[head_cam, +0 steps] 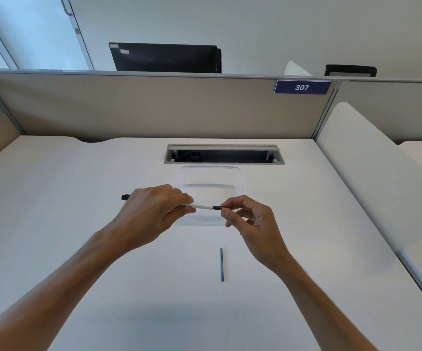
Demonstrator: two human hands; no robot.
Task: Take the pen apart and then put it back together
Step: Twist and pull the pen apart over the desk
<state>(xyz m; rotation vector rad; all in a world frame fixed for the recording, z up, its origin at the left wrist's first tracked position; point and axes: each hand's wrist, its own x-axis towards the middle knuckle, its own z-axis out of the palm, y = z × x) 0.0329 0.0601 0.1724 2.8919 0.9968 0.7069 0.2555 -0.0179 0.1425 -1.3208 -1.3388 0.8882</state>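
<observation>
A white pen barrel (203, 206) with black ends is held level above the white desk (78, 188). My left hand (154, 211) grips its left part, and the black end (125, 197) sticks out past my knuckles. My right hand (247, 219) pinches the black tip section (217, 208) at the barrel's right end between thumb and forefinger. A thin dark blue refill (221, 264) lies loose on the desk below my hands, pointing away from me.
A clear plastic tray (239, 173) sits on the desk just behind the pen. Behind it is an open cable slot (223, 154). A beige partition (154, 107) closes the back, and a white divider (372, 173) runs along the right side.
</observation>
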